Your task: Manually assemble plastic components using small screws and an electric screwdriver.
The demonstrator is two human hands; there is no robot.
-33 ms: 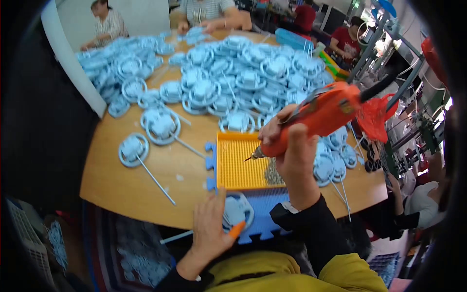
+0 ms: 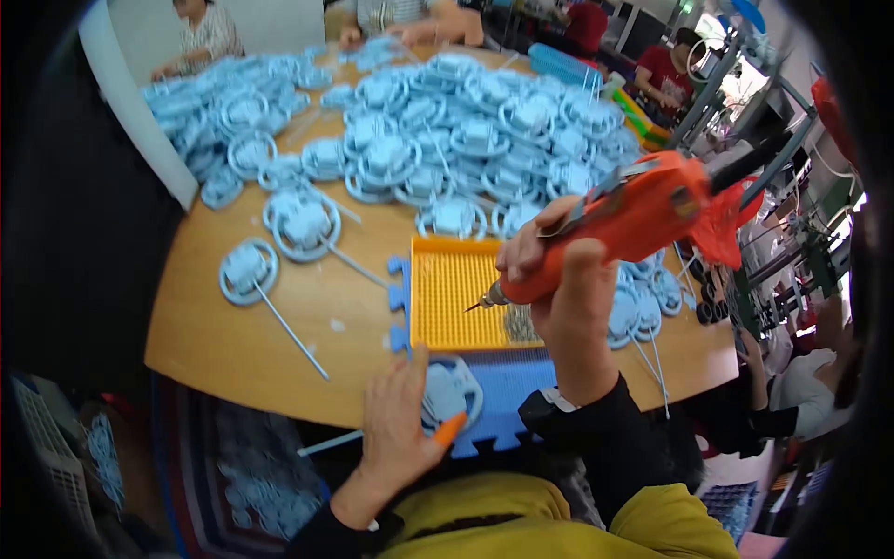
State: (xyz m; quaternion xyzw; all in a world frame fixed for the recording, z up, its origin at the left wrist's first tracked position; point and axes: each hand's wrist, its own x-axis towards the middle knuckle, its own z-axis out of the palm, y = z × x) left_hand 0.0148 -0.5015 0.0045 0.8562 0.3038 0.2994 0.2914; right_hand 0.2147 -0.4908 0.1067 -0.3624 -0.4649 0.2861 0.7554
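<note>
My right hand (image 2: pixel 579 307) is wrapped round a red-orange electric screwdriver (image 2: pixel 619 224), its bit pointing down and left. The bit hangs over a yellow ribbed tray (image 2: pixel 447 296), where a heap of small metal screws (image 2: pixel 520 323) lies at the lower right. Nearer to me, my left hand (image 2: pixel 396 415) grips the left side of a light-blue plastic ring-shaped piece (image 2: pixel 447 391) with a thin stick; its thumb wears an orange finger cover (image 2: pixel 449 429). That piece lies on a blue foam mat (image 2: pixel 507 396), partly hidden by my hand.
A large pile of similar light-blue pieces (image 2: pixel 480 135) covers the far table, with two loose ones (image 2: pixel 249 270) at left and more (image 2: pixel 635 312) beyond my right wrist. A red bag (image 2: pixel 717 228) hangs at right. Other people sit across the table.
The whole view has shifted slightly, so the table sits a little higher and further left. Both hands keep their grips; the screwdriver has tipped slightly and stays above the tray.
</note>
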